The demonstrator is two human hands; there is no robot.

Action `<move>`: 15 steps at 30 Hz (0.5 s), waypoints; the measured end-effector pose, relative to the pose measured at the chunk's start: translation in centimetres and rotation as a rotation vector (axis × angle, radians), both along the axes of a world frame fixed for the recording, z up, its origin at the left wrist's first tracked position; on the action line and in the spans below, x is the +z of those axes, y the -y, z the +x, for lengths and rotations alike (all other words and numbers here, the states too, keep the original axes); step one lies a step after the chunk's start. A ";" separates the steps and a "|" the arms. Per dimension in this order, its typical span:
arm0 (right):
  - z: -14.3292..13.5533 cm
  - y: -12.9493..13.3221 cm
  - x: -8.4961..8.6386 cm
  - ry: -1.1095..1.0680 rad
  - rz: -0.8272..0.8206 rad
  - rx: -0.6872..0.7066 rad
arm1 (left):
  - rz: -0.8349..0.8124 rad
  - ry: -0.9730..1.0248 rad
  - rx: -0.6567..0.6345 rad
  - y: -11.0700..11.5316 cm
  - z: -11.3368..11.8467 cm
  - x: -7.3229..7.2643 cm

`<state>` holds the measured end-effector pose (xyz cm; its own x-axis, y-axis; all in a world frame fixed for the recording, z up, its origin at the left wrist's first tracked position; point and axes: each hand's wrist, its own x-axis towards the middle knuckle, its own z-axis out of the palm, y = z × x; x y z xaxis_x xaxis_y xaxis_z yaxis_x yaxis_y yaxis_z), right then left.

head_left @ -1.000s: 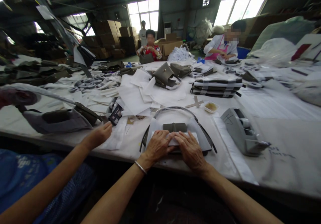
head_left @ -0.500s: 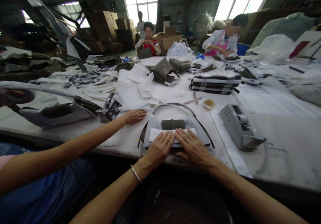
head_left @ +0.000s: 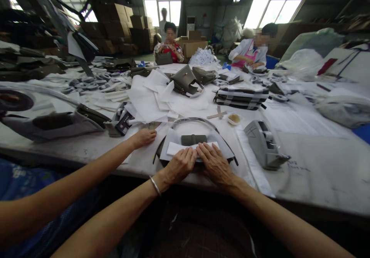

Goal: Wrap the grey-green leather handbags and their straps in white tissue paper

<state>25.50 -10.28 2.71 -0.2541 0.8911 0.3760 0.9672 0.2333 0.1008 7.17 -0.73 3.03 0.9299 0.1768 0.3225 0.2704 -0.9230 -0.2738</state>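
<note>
In the head view, the person's left hand [head_left: 180,163] and right hand [head_left: 215,165] are resting side by side on a folded white strip [head_left: 175,148], their fingertips nearly meeting over it. The strip is lying across the near part of a dark handbag [head_left: 194,139], which is sitting on the table [head_left: 318,150] straight in front of the person, its handle [head_left: 200,119] arching away toward the far side. Fingers are lying over the strip on both hands, but the thumbs are not showing clearly, so I cannot tell whether either one is pinching it or only pressing. A bracelet [head_left: 155,186] (silvery and thin) is circling the left wrist. To the left, a co-worker's hand [head_left: 145,137] is hovering or resting near the bag; which, I cannot tell. On the right, a grey tape dispenser [head_left: 261,144] is standing near it, and a small white tray [head_left: 234,118] is sitting beyond.
</note>
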 end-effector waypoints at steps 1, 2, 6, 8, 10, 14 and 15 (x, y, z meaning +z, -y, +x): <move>-0.1 -0.2 0.3 0.006 0.038 -0.015 | -0.027 0.021 -0.011 -0.2 -0.1 0.1; -0.1 -0.4 0.5 0.007 0.069 -0.019 | -0.045 0.037 -0.013 -0.2 0.0 0.2; -0.2 -1.3 1.4 -0.053 0.066 0.026 | -0.025 0.117 0.076 1.1 1.1 -0.3; -0.5 -1.5 1.7 -0.096 0.029 0.033 | -0.002 0.201 0.114 1.0 0.9 -0.8; -0.8 -1.3 2.0 -0.136 0.005 0.025 | 0.006 0.270 0.130 -1.0 -0.6 -0.9; 1.4 -1.3 3.4 -0.308 -0.153 0.133 | 0.061 0.360 -0.068 -9.7 -7.5 0.5; 2.9 -1.7 4.1 -0.390 -0.174 0.147 | 0.082 0.372 -0.219 -11.8 -9.0 0.9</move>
<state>28.38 -8.54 6.82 -0.2519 0.9144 0.3167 0.8805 0.3524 -0.3171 -1.86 11.09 3.90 0.7604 -0.0520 0.6474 0.1647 -0.9488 -0.2697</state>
